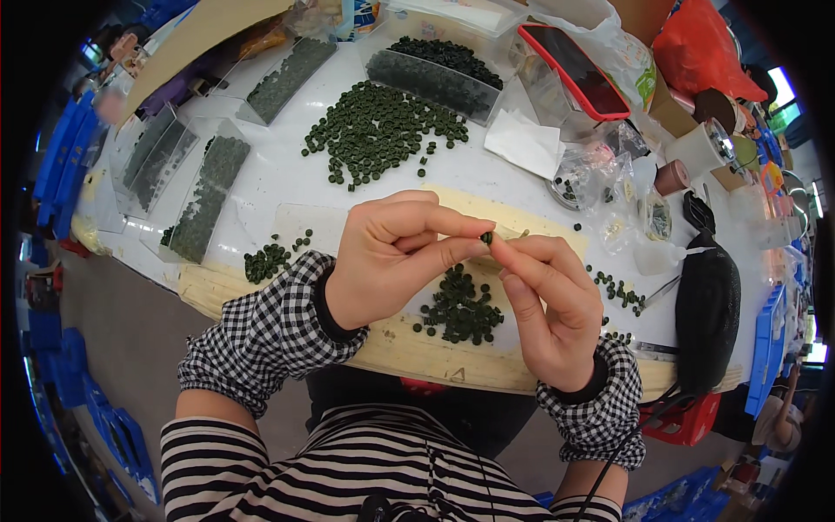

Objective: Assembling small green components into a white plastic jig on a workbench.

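A small dark green round piece is pinched between the thumb and index finger of my left hand. My right hand meets it there, its index fingertip against or right beside the piece. Its fingers are closed, and what they hold, if anything, is hidden; a thin yellowish tip shows just behind them. Below the hands lies a small pile of similar green pieces on the pale yellow board. Another little cluster sits by my left wrist, and several loose ones lie beyond my right hand.
A larger heap of green pieces spreads across the white table. Clear plastic bins stand left, with another bin at the back. A red-cased phone, white tissue, plastic bags and a black pouch occupy the right.
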`<act>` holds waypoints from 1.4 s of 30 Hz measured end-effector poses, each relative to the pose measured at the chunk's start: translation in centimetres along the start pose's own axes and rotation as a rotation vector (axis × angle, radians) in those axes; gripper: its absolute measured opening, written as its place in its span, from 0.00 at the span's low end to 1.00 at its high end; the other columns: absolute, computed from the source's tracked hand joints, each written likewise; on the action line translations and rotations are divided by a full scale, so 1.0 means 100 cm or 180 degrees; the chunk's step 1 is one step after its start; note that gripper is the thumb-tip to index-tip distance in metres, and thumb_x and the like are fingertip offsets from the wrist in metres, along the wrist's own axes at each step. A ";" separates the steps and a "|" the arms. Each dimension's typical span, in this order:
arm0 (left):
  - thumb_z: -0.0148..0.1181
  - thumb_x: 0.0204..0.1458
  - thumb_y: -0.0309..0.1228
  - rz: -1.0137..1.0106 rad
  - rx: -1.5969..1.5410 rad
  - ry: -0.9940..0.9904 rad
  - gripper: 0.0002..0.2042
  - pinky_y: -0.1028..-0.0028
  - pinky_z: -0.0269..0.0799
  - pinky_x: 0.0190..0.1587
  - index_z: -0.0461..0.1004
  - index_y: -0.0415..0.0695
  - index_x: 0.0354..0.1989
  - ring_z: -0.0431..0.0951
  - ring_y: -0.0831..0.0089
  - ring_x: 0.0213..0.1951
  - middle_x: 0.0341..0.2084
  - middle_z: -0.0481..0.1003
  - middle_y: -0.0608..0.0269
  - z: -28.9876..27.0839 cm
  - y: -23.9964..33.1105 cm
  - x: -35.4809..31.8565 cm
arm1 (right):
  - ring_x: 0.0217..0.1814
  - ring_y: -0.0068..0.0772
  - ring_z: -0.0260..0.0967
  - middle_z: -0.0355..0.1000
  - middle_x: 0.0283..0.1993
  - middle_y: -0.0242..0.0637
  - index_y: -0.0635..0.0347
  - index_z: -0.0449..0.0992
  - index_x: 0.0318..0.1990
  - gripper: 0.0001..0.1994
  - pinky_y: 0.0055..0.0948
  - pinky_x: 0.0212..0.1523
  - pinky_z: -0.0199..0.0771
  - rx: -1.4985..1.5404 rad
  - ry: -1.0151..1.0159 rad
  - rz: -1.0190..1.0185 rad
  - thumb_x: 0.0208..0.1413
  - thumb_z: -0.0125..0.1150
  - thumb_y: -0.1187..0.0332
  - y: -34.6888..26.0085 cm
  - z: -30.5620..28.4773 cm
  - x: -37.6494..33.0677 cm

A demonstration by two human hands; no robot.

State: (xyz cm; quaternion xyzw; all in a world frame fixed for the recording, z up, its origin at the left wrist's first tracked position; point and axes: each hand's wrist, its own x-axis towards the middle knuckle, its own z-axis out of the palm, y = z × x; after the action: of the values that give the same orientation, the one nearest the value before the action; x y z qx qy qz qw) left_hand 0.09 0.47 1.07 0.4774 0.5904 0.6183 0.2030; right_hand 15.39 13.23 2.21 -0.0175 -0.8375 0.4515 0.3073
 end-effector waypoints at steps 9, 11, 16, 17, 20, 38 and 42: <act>0.66 0.47 0.19 -0.0325 -0.0307 -0.0031 0.12 0.85 0.51 0.25 0.79 0.38 0.41 0.54 0.89 0.20 0.17 0.56 0.79 0.001 0.000 0.001 | 0.36 0.33 0.71 0.73 0.37 0.40 0.64 0.78 0.44 0.12 0.24 0.37 0.71 -0.0352 0.0265 -0.0027 0.52 0.59 0.82 -0.002 -0.002 0.001; 0.66 0.47 0.19 -0.0469 -0.0308 -0.0026 0.11 0.85 0.50 0.25 0.78 0.38 0.41 0.53 0.89 0.20 0.16 0.54 0.80 0.002 0.000 0.001 | 0.36 0.33 0.71 0.73 0.37 0.40 0.64 0.79 0.42 0.10 0.25 0.37 0.71 -0.0380 0.0320 -0.0049 0.52 0.59 0.82 -0.002 -0.004 0.001; 0.67 0.48 0.25 -0.0866 0.0236 0.0064 0.08 0.84 0.46 0.22 0.76 0.39 0.35 0.49 0.89 0.18 0.14 0.48 0.81 -0.002 -0.010 0.012 | 0.36 0.33 0.71 0.73 0.36 0.41 0.65 0.79 0.40 0.08 0.24 0.38 0.70 -0.0741 0.0571 -0.0165 0.52 0.59 0.81 -0.002 -0.011 0.004; 0.67 0.47 0.26 -0.0746 0.0587 0.0060 0.08 0.83 0.46 0.22 0.76 0.39 0.34 0.48 0.88 0.18 0.14 0.49 0.81 -0.004 -0.016 0.015 | 0.36 0.33 0.71 0.73 0.35 0.41 0.65 0.79 0.40 0.08 0.24 0.38 0.70 -0.0837 0.0635 -0.0197 0.52 0.59 0.81 0.000 -0.013 0.005; 0.67 0.47 0.27 -0.0555 0.1431 -0.0013 0.08 0.80 0.46 0.21 0.75 0.40 0.32 0.48 0.87 0.18 0.14 0.48 0.78 -0.010 -0.027 0.022 | 0.35 0.31 0.70 0.73 0.35 0.41 0.66 0.79 0.39 0.07 0.24 0.37 0.69 -0.0821 0.0836 -0.0111 0.53 0.58 0.81 0.005 -0.016 0.005; 0.67 0.43 0.19 0.1220 0.1720 0.0335 0.08 0.80 0.53 0.18 0.75 0.38 0.32 0.55 0.84 0.15 0.20 0.71 0.68 -0.004 -0.018 0.015 | 0.34 0.31 0.71 0.73 0.34 0.40 0.64 0.79 0.39 0.08 0.24 0.37 0.69 -0.0926 0.0765 -0.0154 0.52 0.60 0.81 0.006 -0.018 0.007; 0.65 0.47 0.22 0.0291 0.1258 0.0257 0.06 0.82 0.47 0.18 0.75 0.39 0.33 0.51 0.87 0.16 0.15 0.63 0.77 -0.006 -0.017 0.016 | 0.34 0.31 0.71 0.73 0.34 0.41 0.65 0.79 0.39 0.08 0.24 0.36 0.69 -0.0945 0.0784 -0.0176 0.52 0.60 0.81 0.006 -0.018 0.007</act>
State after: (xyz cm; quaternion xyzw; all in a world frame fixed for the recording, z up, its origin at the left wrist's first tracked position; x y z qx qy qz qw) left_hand -1.67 1.82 0.18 0.5091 0.6857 0.5176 0.0533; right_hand 15.57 15.14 2.78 -0.0947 -0.8511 0.3089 0.4138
